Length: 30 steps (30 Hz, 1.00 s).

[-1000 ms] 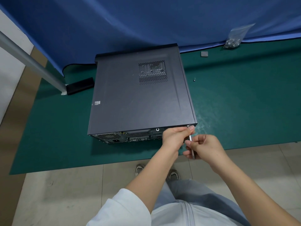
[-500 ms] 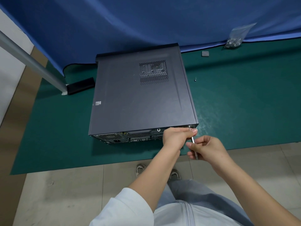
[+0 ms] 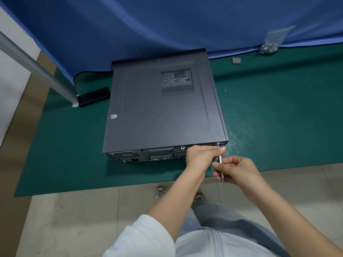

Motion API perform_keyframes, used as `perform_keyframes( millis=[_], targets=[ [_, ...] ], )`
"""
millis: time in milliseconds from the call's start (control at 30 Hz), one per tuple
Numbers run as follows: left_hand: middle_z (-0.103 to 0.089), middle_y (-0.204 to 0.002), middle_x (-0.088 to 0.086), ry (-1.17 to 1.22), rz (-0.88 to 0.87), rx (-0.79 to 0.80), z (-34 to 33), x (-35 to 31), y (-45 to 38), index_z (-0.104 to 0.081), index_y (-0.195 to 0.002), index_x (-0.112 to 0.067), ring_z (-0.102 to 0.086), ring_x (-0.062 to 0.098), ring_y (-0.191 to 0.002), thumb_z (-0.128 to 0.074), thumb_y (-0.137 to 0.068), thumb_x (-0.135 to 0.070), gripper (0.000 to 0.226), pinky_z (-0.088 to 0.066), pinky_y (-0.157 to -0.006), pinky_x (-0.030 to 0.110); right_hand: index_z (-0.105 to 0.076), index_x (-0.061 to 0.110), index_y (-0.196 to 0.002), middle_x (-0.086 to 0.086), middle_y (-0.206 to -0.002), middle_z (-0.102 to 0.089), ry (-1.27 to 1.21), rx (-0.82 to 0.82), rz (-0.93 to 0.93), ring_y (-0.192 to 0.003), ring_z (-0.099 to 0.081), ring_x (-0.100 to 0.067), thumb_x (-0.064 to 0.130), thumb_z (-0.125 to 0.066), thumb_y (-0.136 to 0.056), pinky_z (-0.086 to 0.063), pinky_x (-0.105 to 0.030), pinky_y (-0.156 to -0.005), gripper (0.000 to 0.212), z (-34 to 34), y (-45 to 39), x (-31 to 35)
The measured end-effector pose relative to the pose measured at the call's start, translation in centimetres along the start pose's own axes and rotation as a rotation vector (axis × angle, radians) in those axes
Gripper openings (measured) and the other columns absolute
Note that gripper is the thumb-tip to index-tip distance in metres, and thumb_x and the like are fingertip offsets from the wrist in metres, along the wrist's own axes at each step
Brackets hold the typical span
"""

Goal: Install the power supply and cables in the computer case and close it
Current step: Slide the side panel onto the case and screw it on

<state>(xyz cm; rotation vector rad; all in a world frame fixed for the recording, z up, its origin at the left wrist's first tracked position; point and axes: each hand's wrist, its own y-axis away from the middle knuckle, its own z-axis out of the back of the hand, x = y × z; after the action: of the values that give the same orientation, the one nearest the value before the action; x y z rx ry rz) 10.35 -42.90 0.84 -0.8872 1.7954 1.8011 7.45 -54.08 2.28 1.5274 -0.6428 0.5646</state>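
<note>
A dark grey computer case (image 3: 159, 112) lies on its side on the green mat (image 3: 278, 117), its side panel on and its rear ports facing me. At the rear right corner a silver screwdriver (image 3: 220, 160) points at a screw (image 3: 217, 144). My left hand (image 3: 201, 157) pinches the driver's shaft close to the tip. My right hand (image 3: 237, 170) grips the driver's lower end, just off the mat's front edge.
A loose screw (image 3: 224, 89) lies on the mat right of the case. A small grey pad (image 3: 236, 60) and a plastic bag of screws (image 3: 270, 46) sit at the back right by the blue curtain (image 3: 167, 25). A grey pole (image 3: 37, 69) meets a black foot (image 3: 93, 96) at left.
The right hand has shifted slightly on the driver's handle; the left hand stays at the tip. The case has not moved.
</note>
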Motion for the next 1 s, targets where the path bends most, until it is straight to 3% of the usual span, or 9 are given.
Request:
perform_keyframes(
  millis=[100, 167, 300, 433, 533, 633, 733, 867, 1000],
  targets=[
    [-0.073, -0.086, 0.001, -0.045, -0.050, -0.021, 0.0, 0.2, 0.1, -0.074, -0.090, -0.009, -0.066, 0.008, -0.081, -0.081, -0.074, -0.022, 0.022, -0.050, -0.068, 0.014, -0.058, -0.005, -0.090, -0.011, -0.063, -0.068, 0.007, -0.020, 0.031, -0.053, -0.067, -0.018, -0.001, -0.064, -0.086, -0.056, -0.025, -0.051, 0.008, -0.2, -0.1, -0.3],
    [-0.072, -0.084, -0.003, -0.038, -0.029, 0.094, 0.3, 0.1, 0.1, -0.072, -0.095, -0.007, -0.063, 0.004, -0.069, -0.070, -0.086, -0.024, 0.019, -0.049, -0.064, 0.013, -0.062, -0.003, -0.086, -0.007, -0.060, -0.067, -0.006, -0.003, 0.027, -0.051, -0.065, -0.015, 0.000, -0.054, -0.093, -0.055, -0.023, -0.050, 0.011, -0.3, -0.3, -0.4],
    [-0.071, -0.094, -0.003, -0.032, 0.039, 0.295, 0.7, -0.3, 0.3, -0.065, -0.112, -0.008, -0.058, 0.006, -0.063, -0.050, -0.099, -0.021, 0.024, -0.051, -0.077, 0.023, -0.063, -0.001, -0.085, -0.003, -0.056, -0.062, 0.017, 0.027, 0.006, -0.043, -0.057, -0.012, 0.001, -0.041, -0.099, -0.052, -0.022, -0.047, 0.025, -0.3, -0.7, -0.3],
    [-0.072, -0.070, -0.005, 0.065, 0.045, 0.137, 0.0, -0.2, 0.5, -0.072, -0.087, -0.009, -0.053, 0.014, -0.056, -0.061, -0.092, -0.012, 0.012, -0.047, -0.050, 0.019, -0.062, -0.001, -0.082, -0.007, -0.059, -0.066, 0.010, 0.030, -0.002, -0.044, -0.060, -0.014, 0.007, -0.045, -0.099, -0.052, -0.023, -0.046, 0.025, -0.6, -0.5, 0.0],
    [-0.074, -0.074, -0.001, 0.013, 0.001, 0.004, -0.4, 0.3, -0.1, -0.075, -0.071, -0.015, -0.065, 0.019, -0.073, -0.078, -0.077, -0.017, 0.007, -0.054, -0.071, 0.026, -0.060, 0.001, -0.082, -0.009, -0.063, -0.066, 0.144, -0.061, 0.063, -0.048, -0.064, -0.018, 0.008, -0.062, -0.090, -0.058, -0.031, -0.053, 0.012, -0.5, -0.2, 0.2],
    [-0.074, -0.081, 0.003, -0.058, -0.056, -0.081, -0.6, 0.5, -0.2, -0.077, -0.082, -0.013, -0.069, 0.015, -0.083, -0.084, -0.068, -0.026, 0.021, -0.055, -0.083, 0.029, -0.057, 0.001, -0.083, -0.011, -0.063, -0.065, 0.235, -0.163, 0.110, -0.052, -0.067, -0.022, 0.007, -0.068, -0.085, -0.059, -0.038, -0.062, 0.013, -0.7, -0.1, 0.1],
    [-0.073, -0.086, 0.000, -0.142, -0.062, -0.017, -0.3, 0.4, -0.2, -0.076, -0.090, -0.013, -0.067, 0.010, -0.082, -0.079, -0.075, -0.033, 0.025, -0.052, -0.078, 0.024, -0.056, -0.002, -0.084, -0.014, -0.064, -0.060, 0.121, -0.124, 0.093, -0.044, -0.063, -0.016, 0.004, -0.054, -0.094, -0.056, -0.027, -0.049, 0.012, -1.0, 0.0, 0.2],
    [-0.070, -0.085, -0.003, -0.046, 0.020, 0.216, 0.4, 0.1, 0.0, -0.069, -0.105, -0.011, -0.057, 0.008, -0.068, -0.060, -0.093, -0.021, 0.018, -0.051, -0.078, 0.024, -0.056, -0.001, -0.080, -0.011, -0.060, -0.053, 0.086, -0.055, 0.064, -0.037, -0.056, -0.010, 0.005, -0.038, -0.101, -0.050, -0.021, -0.041, 0.029, -1.1, -0.2, 0.4],
    [-0.072, -0.086, -0.001, 0.066, 0.056, 0.146, -0.4, 0.0, 0.2, -0.070, -0.099, -0.006, -0.061, 0.008, -0.061, -0.061, -0.092, -0.011, 0.013, -0.051, -0.056, 0.016, -0.059, 0.000, -0.079, -0.007, -0.057, -0.059, 0.058, -0.025, 0.040, -0.042, -0.057, -0.012, 0.008, -0.041, -0.101, -0.051, -0.023, -0.045, 0.030, -0.8, -0.4, 0.2]
  ],
)
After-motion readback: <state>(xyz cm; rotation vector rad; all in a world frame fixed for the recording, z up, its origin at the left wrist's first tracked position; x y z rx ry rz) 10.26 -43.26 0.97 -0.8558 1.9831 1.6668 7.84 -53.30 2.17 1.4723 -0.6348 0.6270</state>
